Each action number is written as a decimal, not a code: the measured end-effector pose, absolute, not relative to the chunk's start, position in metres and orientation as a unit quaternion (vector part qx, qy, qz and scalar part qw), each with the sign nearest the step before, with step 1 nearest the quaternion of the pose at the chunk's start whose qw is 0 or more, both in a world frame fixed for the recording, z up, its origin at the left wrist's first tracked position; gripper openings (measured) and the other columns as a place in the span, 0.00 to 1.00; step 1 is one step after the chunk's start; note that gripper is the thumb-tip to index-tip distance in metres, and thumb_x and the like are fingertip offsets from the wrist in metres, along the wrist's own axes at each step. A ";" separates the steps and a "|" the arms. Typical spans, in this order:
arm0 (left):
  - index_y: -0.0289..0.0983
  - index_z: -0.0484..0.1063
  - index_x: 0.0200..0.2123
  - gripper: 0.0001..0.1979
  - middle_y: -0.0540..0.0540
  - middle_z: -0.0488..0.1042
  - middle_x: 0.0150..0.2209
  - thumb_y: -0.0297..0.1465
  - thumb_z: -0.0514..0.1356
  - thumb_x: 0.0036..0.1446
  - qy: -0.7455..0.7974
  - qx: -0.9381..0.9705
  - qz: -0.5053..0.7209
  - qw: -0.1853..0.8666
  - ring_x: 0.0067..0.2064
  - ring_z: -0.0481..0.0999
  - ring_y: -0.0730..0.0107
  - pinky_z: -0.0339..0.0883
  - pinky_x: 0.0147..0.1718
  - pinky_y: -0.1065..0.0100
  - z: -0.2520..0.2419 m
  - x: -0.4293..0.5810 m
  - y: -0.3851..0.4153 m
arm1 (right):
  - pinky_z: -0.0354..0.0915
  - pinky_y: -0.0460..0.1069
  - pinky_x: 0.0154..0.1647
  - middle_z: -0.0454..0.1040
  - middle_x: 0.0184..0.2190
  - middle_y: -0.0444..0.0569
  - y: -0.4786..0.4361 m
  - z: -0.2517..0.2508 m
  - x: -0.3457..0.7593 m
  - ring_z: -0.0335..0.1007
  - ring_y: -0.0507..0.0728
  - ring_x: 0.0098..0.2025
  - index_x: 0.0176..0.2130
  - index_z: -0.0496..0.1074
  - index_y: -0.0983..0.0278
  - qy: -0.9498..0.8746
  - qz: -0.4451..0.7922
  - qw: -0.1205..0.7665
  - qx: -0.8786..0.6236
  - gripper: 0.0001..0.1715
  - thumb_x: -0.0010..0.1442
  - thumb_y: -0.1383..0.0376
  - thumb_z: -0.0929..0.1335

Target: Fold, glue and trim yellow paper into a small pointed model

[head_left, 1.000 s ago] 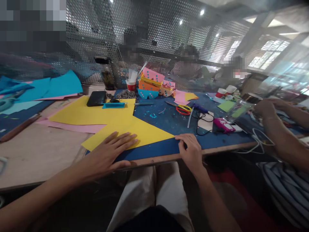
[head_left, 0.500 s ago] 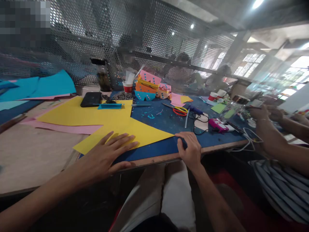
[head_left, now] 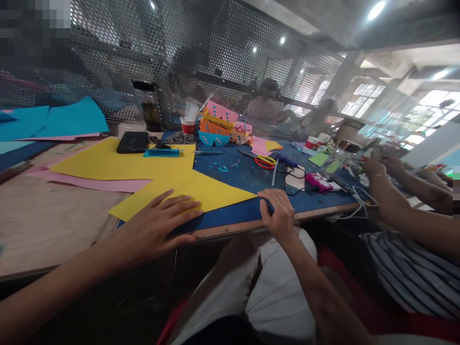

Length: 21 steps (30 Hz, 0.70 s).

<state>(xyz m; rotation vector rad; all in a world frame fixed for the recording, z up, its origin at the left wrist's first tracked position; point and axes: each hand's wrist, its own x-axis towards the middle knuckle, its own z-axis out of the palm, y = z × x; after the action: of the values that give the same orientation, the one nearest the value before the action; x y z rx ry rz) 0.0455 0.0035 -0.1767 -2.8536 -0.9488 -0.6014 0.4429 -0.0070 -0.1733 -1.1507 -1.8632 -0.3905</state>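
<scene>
A folded sheet of yellow paper [head_left: 212, 189] lies on the blue mat, its long point reaching right along the table's front edge. My left hand [head_left: 170, 213] rests flat on its near edge, fingers spread. At the tip of the point, the fingertips of my right hand [head_left: 278, 211] touch the paper; the fingers are bent, with the thumb apart from them. Another yellow sheet [head_left: 143, 165] lies behind, over pink paper [head_left: 108, 184]. On that yellow sheet are a black phone [head_left: 132, 143] and a folded blue paper strip [head_left: 162, 153].
Scissors [head_left: 265, 162], a glue gun [head_left: 287, 161] and a magenta device [head_left: 319, 182] lie to the right. Decorated paper pieces [head_left: 217, 125], a red-and-white cup [head_left: 188, 125] and a jar [head_left: 151, 110] stand along the perforated screen [head_left: 230, 57]. A co-worker's arm [head_left: 391, 199] is at right.
The camera view has shifted slightly, and my legs have moved below the table. Both hands keep their places on the yellow paper.
</scene>
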 end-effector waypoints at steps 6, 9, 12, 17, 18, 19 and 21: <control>0.61 0.62 0.81 0.34 0.49 0.77 0.74 0.60 0.55 0.78 -0.315 -0.928 -0.196 0.035 0.74 0.76 0.50 0.51 0.82 0.41 -0.175 0.045 0.000 | 0.62 0.65 0.82 0.81 0.70 0.53 -0.031 -0.170 0.379 0.72 0.63 0.76 0.73 0.74 0.59 -0.868 -0.098 0.337 -0.350 0.25 0.82 0.61 0.67; 0.61 0.57 0.83 0.37 0.49 0.77 0.75 0.60 0.56 0.78 -0.314 -0.927 -0.200 0.036 0.75 0.75 0.49 0.51 0.82 0.42 -0.176 0.043 -0.002 | 0.59 0.67 0.84 0.77 0.74 0.55 -0.040 -0.171 0.344 0.69 0.66 0.78 0.76 0.70 0.61 -0.893 -0.080 0.295 -0.329 0.32 0.83 0.51 0.67; 0.63 0.50 0.85 0.40 0.51 0.74 0.77 0.60 0.57 0.77 -0.310 -0.930 -0.195 0.036 0.75 0.75 0.50 0.51 0.82 0.42 -0.178 0.041 -0.003 | 0.60 0.69 0.82 0.78 0.73 0.57 -0.043 -0.173 0.332 0.70 0.69 0.76 0.75 0.71 0.62 -0.879 -0.070 0.289 -0.374 0.35 0.83 0.45 0.66; 0.63 0.48 0.85 0.43 0.52 0.74 0.77 0.61 0.59 0.75 -0.306 -0.930 -0.194 0.056 0.74 0.76 0.47 0.55 0.80 0.41 -0.177 0.040 -0.003 | 0.57 0.70 0.83 0.76 0.74 0.55 -0.043 -0.171 0.343 0.68 0.68 0.77 0.73 0.72 0.61 -0.870 -0.067 0.289 -0.393 0.32 0.83 0.45 0.65; 0.63 0.48 0.85 0.43 0.52 0.75 0.76 0.61 0.59 0.75 -0.303 -0.931 -0.193 0.062 0.73 0.77 0.47 0.55 0.80 0.41 -0.175 0.040 -0.004 | 0.57 0.70 0.83 0.75 0.75 0.55 -0.043 -0.170 0.346 0.67 0.68 0.77 0.72 0.73 0.60 -0.868 -0.065 0.286 -0.400 0.31 0.83 0.45 0.65; 0.62 0.49 0.85 0.43 0.52 0.75 0.76 0.60 0.60 0.75 -0.302 -0.932 -0.189 0.066 0.73 0.78 0.47 0.56 0.80 0.41 -0.173 0.040 -0.004 | 0.57 0.71 0.83 0.75 0.75 0.54 -0.043 -0.169 0.351 0.67 0.68 0.77 0.71 0.74 0.60 -0.866 -0.065 0.285 -0.406 0.30 0.83 0.46 0.65; 0.62 0.51 0.85 0.43 0.53 0.76 0.76 0.59 0.61 0.74 -0.299 -0.934 -0.180 0.071 0.72 0.79 0.47 0.58 0.79 0.42 -0.169 0.040 -0.005 | 0.56 0.71 0.82 0.75 0.76 0.52 -0.043 -0.168 0.360 0.68 0.69 0.76 0.70 0.75 0.59 -0.860 -0.068 0.287 -0.417 0.28 0.84 0.47 0.65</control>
<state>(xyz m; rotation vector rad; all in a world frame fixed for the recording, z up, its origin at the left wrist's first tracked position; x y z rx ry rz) 0.0401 -0.0054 -0.1692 -2.8087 -0.8992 -0.5418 0.3602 -0.0428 -0.1680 -1.1145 -2.2967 -0.1806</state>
